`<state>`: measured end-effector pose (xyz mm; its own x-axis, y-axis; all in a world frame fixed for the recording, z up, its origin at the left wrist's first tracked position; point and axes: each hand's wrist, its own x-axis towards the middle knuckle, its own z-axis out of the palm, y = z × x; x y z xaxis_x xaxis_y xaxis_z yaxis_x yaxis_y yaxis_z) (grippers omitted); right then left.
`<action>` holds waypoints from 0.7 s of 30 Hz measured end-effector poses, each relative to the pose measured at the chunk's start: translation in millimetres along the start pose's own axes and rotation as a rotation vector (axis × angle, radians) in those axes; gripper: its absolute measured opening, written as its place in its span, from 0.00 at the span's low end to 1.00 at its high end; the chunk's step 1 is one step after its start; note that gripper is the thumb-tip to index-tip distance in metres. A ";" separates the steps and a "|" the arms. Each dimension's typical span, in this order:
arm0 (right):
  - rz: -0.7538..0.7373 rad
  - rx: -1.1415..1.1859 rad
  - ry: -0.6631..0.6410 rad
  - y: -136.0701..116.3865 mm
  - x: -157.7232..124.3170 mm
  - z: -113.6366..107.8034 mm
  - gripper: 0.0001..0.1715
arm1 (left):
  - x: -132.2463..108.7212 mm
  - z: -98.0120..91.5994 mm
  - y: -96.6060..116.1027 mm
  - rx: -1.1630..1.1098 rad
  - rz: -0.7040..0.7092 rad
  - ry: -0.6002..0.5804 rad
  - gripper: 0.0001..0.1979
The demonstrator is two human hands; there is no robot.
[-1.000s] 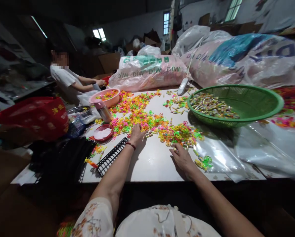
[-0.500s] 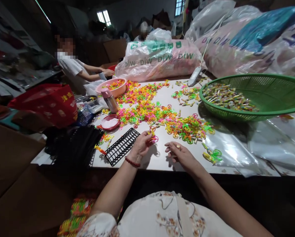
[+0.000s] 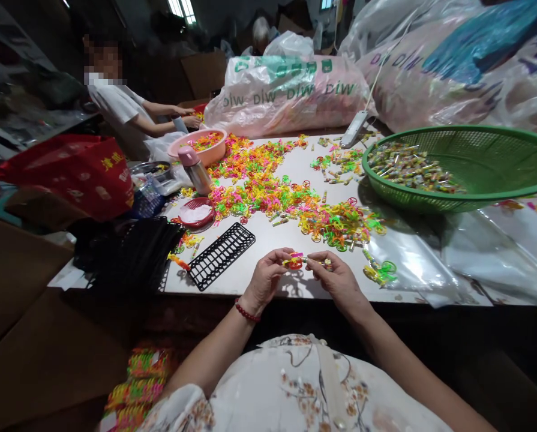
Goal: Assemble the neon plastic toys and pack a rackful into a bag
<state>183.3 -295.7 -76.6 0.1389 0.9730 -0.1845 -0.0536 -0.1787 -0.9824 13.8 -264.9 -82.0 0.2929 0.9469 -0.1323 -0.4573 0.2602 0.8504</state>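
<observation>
My left hand [image 3: 270,277] pinches a small bright plastic toy piece [image 3: 295,261] in red, pink and yellow, with a ring shape in it. Between the fingertips of my right hand [image 3: 338,279] is a small patterned tube [image 3: 328,264]. One end of the tube meets the toy piece; whether it is fitted in, I cannot tell. Left of my hands lies a black plastic grid rack [image 3: 223,255], an orange and yellow toy piece [image 3: 179,262] at its left edge. Beyond my hands spreads a pile of colourful plastic pieces [image 3: 268,192].
On the right stands a green basket [image 3: 479,201] holding many small tubes, with clear plastic bags [image 3: 412,270] before it. A pink basin [image 3: 221,147], a flask [image 3: 198,174] and a red basket [image 3: 210,217] stand left. A co-worker [image 3: 119,111] works behind; large sacks [image 3: 286,114] line the back.
My hands have come together, and the tube in my right hand now meets the toy piece in my left. The whole view has shifted slightly.
</observation>
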 end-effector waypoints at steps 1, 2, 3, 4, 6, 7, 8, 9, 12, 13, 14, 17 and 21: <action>-0.006 -0.026 -0.002 -0.1 -2.2 1.2 0.25 | -0.8 0.8 -0.7 -0.016 -0.004 -0.020 0.06; -0.012 -0.047 -0.007 -0.2 -4.2 2.5 0.24 | -1.0 1.6 -1.8 -0.025 -0.002 -0.021 0.07; -0.019 -0.061 -0.014 -0.2 -5.9 3.9 0.24 | -0.7 2.5 -3.2 -0.024 0.007 -0.004 0.09; -0.029 -0.072 -0.019 -0.1 -7.5 5.3 0.23 | 0.0 3.5 -4.8 -0.015 0.024 0.028 0.10; -0.059 -0.093 -0.031 0.4 -9.6 7.8 0.22 | 1.7 6.0 -8.0 -0.008 0.047 0.109 0.11; -0.082 -0.107 -0.031 0.9 -10.2 8.7 0.22 | 2.4 7.3 -9.1 -0.024 0.048 0.151 0.14; -0.107 -0.123 -0.027 1.5 -10.6 9.4 0.21 | 2.7 8.5 -9.9 -0.049 0.033 0.186 0.17; -0.134 -0.141 -0.022 2.4 -10.8 9.7 0.20 | 2.7 9.6 -10.2 -0.076 0.007 0.212 0.20; -0.204 -0.192 -0.030 5.8 -10.3 9.4 0.19 | 0.5 12.1 -10.5 -0.127 -0.097 0.209 0.19; -0.219 -0.207 -0.036 6.9 -10.0 9.0 0.18 | -0.6 12.7 -10.6 -0.134 -0.124 0.188 0.18; -0.229 -0.222 -0.039 7.8 -9.5 8.6 0.18 | -1.7 13.1 -10.7 -0.140 -0.138 0.175 0.18; -0.226 -0.242 -0.013 8.7 -8.1 7.6 0.18 | -4.0 13.9 -10.6 -0.144 -0.139 0.219 0.19; -0.170 -0.219 -0.035 6.3 -8.1 7.0 0.21 | -3.3 14.2 -7.6 -0.155 -0.132 0.262 0.18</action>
<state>175.0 -303.7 -81.1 0.0935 0.9954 -0.0189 0.1832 -0.0358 -0.9824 28.2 -272.7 -80.8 0.1415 0.9141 -0.3800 -0.5578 0.3907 0.7323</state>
